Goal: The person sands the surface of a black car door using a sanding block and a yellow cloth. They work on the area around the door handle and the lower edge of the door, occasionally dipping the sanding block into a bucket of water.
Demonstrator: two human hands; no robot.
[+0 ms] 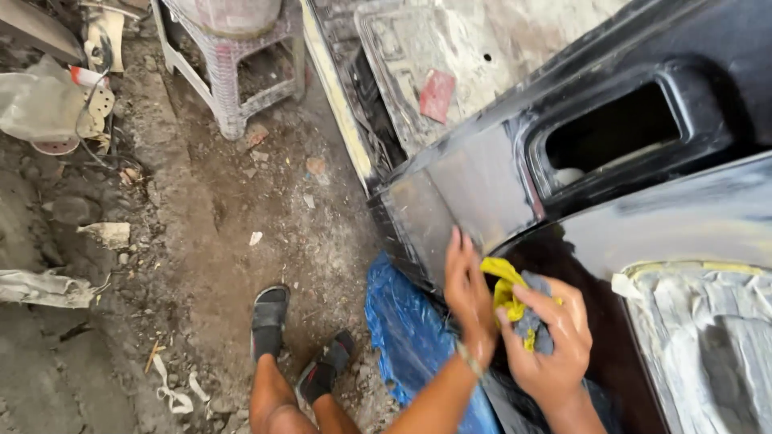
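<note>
Rag (515, 296), one, yellow and grey, against black panel (482, 185).
Right hand (551, 337) grips the rag; left hand (468, 293) lies flat on the panel. One blue sheet (406, 329) below, two sandals (269, 317), one red square (437, 95) farther.

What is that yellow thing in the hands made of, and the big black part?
The yellow and grey rag looks like soft cloth: it crumples in the right hand. The black panel seems painted metal, glossy and reflective, though plastic is possible.

Crumpled yellow-grey rag (519, 309), seemingly damp, against the glossy black panel (474, 193).
</note>
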